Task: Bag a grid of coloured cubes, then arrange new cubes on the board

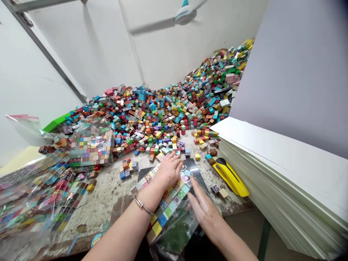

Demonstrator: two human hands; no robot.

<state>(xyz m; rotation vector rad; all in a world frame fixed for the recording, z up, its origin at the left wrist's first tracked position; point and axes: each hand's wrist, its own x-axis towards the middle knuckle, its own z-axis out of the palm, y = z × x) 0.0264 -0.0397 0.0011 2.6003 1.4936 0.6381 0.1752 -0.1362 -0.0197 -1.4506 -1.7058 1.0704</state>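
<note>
Rows of small patterned, coloured blocks (168, 208) lie packed side by side on a dark flat board (194, 166) in front of me. Across the far end of these rows rests my left hand (170, 170), its fingers laid over the blocks, with a bracelet at the wrist. My right hand (202, 208) lies along the right edge of the rows, fingers stretched out and touching or nearly touching the outer blocks. Clear plastic film (174, 232) is bunched at the near right side of the blocks. Part of the rows is hidden under my left hand and forearm.
A large heap of loose blocks (152, 112) fills the back of the worn table (108, 185). Plastic-wrapped block packs (91, 148) lie left. A yellow, stapler-like tool (231, 177) and a tall stack of white sheets (272, 174) stand right. A fan (186, 15) hangs above.
</note>
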